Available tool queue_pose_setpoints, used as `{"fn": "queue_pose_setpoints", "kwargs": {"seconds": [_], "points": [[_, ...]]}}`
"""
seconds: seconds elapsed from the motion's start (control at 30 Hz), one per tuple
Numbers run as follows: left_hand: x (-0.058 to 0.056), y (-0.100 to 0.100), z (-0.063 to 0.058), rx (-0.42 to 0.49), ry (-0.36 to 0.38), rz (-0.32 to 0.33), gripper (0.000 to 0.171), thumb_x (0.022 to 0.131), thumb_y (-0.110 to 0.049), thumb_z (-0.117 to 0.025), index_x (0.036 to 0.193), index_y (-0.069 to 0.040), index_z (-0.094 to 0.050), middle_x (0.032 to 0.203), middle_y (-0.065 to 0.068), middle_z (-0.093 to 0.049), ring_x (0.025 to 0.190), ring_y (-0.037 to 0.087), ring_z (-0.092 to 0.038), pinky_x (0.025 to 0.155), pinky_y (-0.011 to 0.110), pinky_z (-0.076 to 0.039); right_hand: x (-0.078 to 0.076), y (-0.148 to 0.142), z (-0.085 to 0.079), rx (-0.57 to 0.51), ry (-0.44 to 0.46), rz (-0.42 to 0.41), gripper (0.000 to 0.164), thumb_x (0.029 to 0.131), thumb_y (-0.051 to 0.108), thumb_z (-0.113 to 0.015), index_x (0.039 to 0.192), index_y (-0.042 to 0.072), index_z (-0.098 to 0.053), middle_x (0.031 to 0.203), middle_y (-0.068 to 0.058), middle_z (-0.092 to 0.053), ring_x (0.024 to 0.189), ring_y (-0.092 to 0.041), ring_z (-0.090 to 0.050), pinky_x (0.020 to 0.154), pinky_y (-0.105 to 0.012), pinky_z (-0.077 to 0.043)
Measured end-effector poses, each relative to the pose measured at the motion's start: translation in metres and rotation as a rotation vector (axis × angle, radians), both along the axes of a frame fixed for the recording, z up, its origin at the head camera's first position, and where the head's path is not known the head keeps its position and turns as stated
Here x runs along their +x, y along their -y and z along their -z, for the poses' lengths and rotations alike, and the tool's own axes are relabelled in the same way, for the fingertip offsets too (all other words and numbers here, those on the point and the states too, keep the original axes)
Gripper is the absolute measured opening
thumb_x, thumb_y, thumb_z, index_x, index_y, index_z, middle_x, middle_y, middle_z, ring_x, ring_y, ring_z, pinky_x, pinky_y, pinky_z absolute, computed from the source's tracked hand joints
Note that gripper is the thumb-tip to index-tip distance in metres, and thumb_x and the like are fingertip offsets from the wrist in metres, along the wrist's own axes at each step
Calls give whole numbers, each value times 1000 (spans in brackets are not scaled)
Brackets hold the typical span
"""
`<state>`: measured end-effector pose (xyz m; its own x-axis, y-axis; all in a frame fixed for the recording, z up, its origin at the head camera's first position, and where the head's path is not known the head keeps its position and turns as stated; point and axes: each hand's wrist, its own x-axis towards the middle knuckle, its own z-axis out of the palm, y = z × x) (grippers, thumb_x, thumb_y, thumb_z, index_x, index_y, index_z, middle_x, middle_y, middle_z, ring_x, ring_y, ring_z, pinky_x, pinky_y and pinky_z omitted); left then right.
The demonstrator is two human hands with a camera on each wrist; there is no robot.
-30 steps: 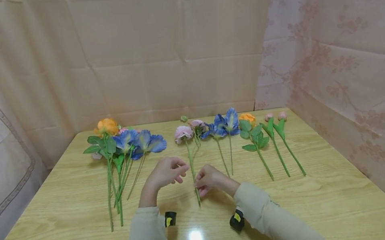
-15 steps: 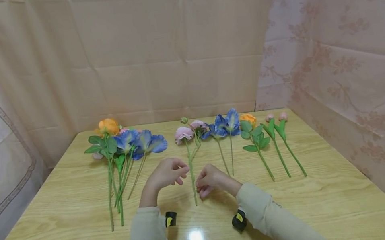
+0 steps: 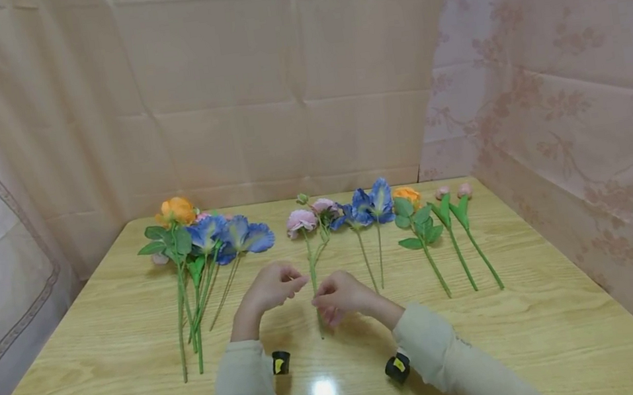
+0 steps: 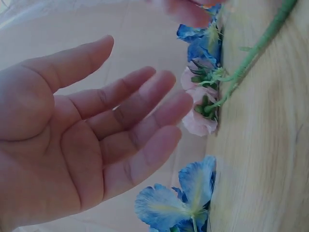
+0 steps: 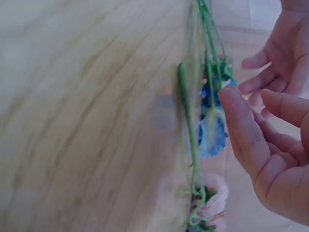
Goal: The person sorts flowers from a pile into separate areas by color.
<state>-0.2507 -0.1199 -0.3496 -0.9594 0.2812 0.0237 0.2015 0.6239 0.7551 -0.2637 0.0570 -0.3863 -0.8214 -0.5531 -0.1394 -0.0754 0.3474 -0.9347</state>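
A pale pink artificial flower [image 3: 302, 221] with a branching green stem [image 3: 311, 261] lies mid-table, its stem end toward me. My right hand [image 3: 342, 294] hovers over the lower stem and hides part of it in the head view. In the right wrist view the right fingers [image 5: 248, 128] are apart from the stem [image 5: 189, 128], thumb and forefinger separated. My left hand [image 3: 273, 288] is held just left of the stem, fingers spread and loosely bent, palm bare in the left wrist view. Beside the first bloom is a second pink bloom [image 3: 325, 206].
To the left lies a bunch with an orange flower [image 3: 176, 210], blue flowers [image 3: 240, 234] and long green stems. On the right are two blue flowers [image 3: 379, 199], an orange flower [image 3: 406, 196] and two pink tulips [image 3: 464, 191]. Curtains [image 3: 289, 81] hang behind the table.
The pink flower's stem end has shifted slightly left. My right fingers, earlier at the stem, have come off it and moved up and left above it. The left hand has barely moved.
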Motion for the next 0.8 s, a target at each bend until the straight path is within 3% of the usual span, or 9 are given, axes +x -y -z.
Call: {"fn": "queue_pose_setpoints", "kwargs": {"seconds": [0.23, 0.37, 0.4, 0.5, 0.57, 0.6, 0.67, 0.73, 0.8], "points": [[-4, 15, 8, -232, -75, -229, 20, 86, -19, -58, 89, 1, -62, 87, 11, -61, 75, 23, -56, 65, 38, -46, 6, 0, -4, -30, -77, -42, 20, 87, 5, -56, 90, -14, -59, 67, -12, -60, 53, -20, -60, 50, -33, -51], [-9, 31, 13, -291, -91, -330, 23, 87, -16, -55, 94, 5, -61, 89, 16, -61, 77, 27, -57, 67, 40, -46, 8, -2, -6, -22, -79, -74, 20, 86, 6, -56, 91, -13, -59, 68, -10, -60, 55, -21, -61, 50, -33, -51], [-11, 35, 13, -286, -76, -348, 22, 88, -16, -55, 88, 6, -60, 81, 15, -60, 71, 26, -56, 62, 38, -46, 9, -2, -6, -15, -76, -81, 20, 86, 6, -56, 91, -13, -59, 68, -10, -60, 55, -20, -61, 50, -33, -51], [-15, 45, 11, -277, -49, -379, 27, 88, -15, -54, 66, 0, -54, 59, 6, -50, 53, 17, -47, 49, 30, -39, 10, -3, -6, -5, -73, -99, 20, 86, 7, -57, 91, -12, -60, 68, -9, -60, 56, -21, -61, 50, -34, -51], [-18, 51, 12, -252, -7, -386, 38, 89, -14, -53, 54, -8, -40, 49, -1, -32, 43, 11, -29, 42, 24, -27, 15, -4, -14, 3, -72, -110, 20, 87, 6, -56, 92, -13, -60, 69, -14, -60, 58, -27, -62, 52, -37, -52], [-19, 54, 13, -241, 10, -387, 42, 89, -13, -52, 52, -11, -32, 48, -3, -23, 43, 10, -21, 42, 23, -21, 17, -4, -17, 4, -72, -116, 20, 87, 5, -55, 92, -14, -60, 70, -17, -60, 60, -30, -62, 53, -39, -51], [-20, 59, 17, -229, 28, -386, 43, 88, -11, -53, 52, -12, -28, 48, -3, -19, 43, 9, -17, 42, 22, -18, 19, -5, -19, 6, -72, -126, 20, 88, 4, -54, 92, -15, -59, 72, -22, -60, 62, -36, -61, 54, -43, -51], [-21, 63, 22, -226, 49, -385, 38, 88, -7, -52, 55, -8, -33, 51, -1, -23, 46, 11, -19, 44, 24, -21, 19, -5, -19, 6, -72, -134, 20, 88, 3, -53, 93, -16, -59, 75, -25, -59, 65, -40, -60, 55, -44, -51], [-22, 67, 27, -249, 50, -373, 23, 87, -2, -48, 64, 1, -51, 57, 9, -44, 50, 16, -41, 48, 26, -36, 13, -6, -11, 5, -70, -136, 21, 88, 5, -53, 93, -14, -59, 75, -24, -60, 63, -38, -60, 53, -43, -51]]}}
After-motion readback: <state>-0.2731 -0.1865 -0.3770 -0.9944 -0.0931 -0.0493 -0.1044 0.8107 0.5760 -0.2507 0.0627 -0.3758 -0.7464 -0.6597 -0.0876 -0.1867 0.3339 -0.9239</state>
